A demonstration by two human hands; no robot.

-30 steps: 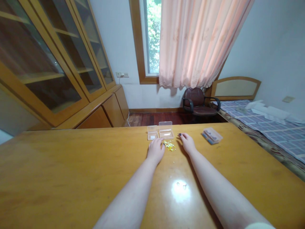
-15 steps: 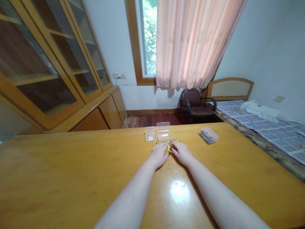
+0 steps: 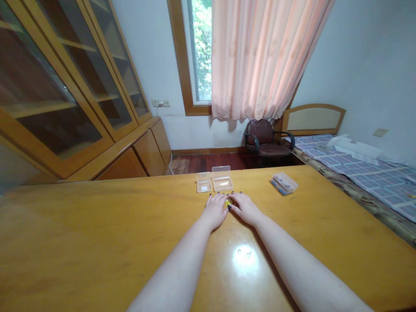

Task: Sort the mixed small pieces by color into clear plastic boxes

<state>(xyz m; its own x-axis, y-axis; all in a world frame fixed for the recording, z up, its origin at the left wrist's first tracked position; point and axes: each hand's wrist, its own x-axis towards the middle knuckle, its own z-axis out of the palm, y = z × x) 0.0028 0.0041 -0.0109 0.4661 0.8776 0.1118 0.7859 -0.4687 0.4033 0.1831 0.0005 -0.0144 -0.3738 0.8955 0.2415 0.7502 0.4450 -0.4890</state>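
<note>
My left hand (image 3: pixel 215 211) lies palm down on the wooden table (image 3: pixel 113 242), fingers stretched forward and a little apart. Opposite it, my right hand (image 3: pixel 244 208) rests the same way, angled inward. Between the two sits a small cluster of yellow pieces (image 3: pixel 227 202), partly covered by my fingers and too small to name exactly. The thumbs nearly meet at its near side. Just beyond my fingertips stand a small clear plastic box (image 3: pixel 204 187) and a larger one (image 3: pixel 222 185), both with lids raised.
A clear box with bluish contents (image 3: pixel 284 183) stands at the table's right. Tiny bits (image 3: pixel 244 252) lie in the bright reflection between my forearms. Past the far edge are an armchair (image 3: pixel 268 141) and a bed (image 3: pixel 354 160); a glass-door cabinet (image 3: pixel 74 112) is at left.
My hands stay around the yellow pieces, with the fingers and thumbs slightly shifted and closer together. The whole view has moved a little; the boxes have not.
</note>
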